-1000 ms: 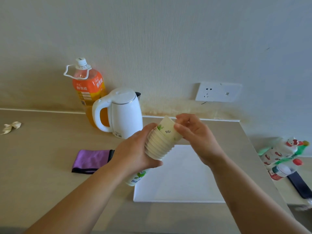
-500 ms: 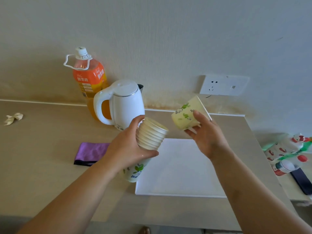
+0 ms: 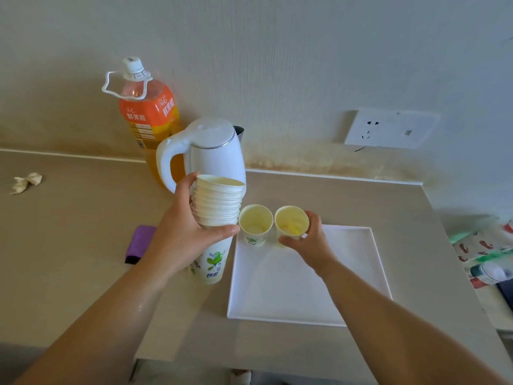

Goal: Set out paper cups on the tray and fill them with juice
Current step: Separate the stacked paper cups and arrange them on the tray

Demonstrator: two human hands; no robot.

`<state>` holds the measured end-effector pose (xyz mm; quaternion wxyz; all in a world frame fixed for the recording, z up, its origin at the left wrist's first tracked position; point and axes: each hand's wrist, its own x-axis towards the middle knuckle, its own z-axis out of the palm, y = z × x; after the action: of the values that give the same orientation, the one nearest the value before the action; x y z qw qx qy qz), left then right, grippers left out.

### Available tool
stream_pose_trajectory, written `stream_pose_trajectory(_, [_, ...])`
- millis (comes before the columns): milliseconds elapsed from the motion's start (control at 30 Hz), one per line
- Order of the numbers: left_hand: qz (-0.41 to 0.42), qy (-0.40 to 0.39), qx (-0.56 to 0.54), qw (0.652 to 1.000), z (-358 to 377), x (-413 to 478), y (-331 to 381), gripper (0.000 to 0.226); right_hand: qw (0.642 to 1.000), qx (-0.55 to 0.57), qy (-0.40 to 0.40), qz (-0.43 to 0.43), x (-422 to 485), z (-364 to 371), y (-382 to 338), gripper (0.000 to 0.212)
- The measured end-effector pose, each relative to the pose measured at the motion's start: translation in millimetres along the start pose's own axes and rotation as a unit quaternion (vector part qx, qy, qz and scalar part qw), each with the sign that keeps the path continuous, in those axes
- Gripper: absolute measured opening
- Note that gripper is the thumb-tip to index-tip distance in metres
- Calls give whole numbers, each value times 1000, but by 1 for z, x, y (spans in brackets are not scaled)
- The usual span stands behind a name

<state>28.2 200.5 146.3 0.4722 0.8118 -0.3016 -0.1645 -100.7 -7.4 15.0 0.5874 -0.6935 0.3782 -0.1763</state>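
Observation:
My left hand (image 3: 183, 234) grips a tall stack of white paper cups (image 3: 218, 201) with a green leaf print, held upright just left of the white square tray (image 3: 347, 273). One empty paper cup (image 3: 255, 225) stands free at the tray's far left corner. Right beside it is a second paper cup (image 3: 291, 222), upright at the tray's far edge, with my right hand (image 3: 311, 243) curled around its right side. An orange juice bottle (image 3: 147, 115) with a white cap stands against the wall behind the kettle.
A white electric kettle (image 3: 213, 151) stands just behind the cup stack. A purple cloth (image 3: 140, 243) lies left of my left hand. Crumpled paper (image 3: 26, 182) sits far left. A wall socket (image 3: 388, 129) is at the back right; packets (image 3: 485, 259) lie beyond the counter's right edge.
My right hand pulled a cup off the stack, turned it upright and brought it down to the tray beside another cup. My left hand tilted the stack upright.

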Motion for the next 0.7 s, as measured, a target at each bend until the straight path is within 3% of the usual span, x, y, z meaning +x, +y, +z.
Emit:
stream_pose_trajectory(200, [-7,-10,2,1000,6,0,-5,92,998,-53,6,-39,-2,4,12,75])
stream_pose_trajectory(600, [13,-47,15,999,18,0,-6,105,993,-107,43,-19,-1,0,16,70])
stream_pose_trajectory(700, [15,-54,19,998,19,-3,-5,105,994,-107,17,0,-1,-4,18,82])
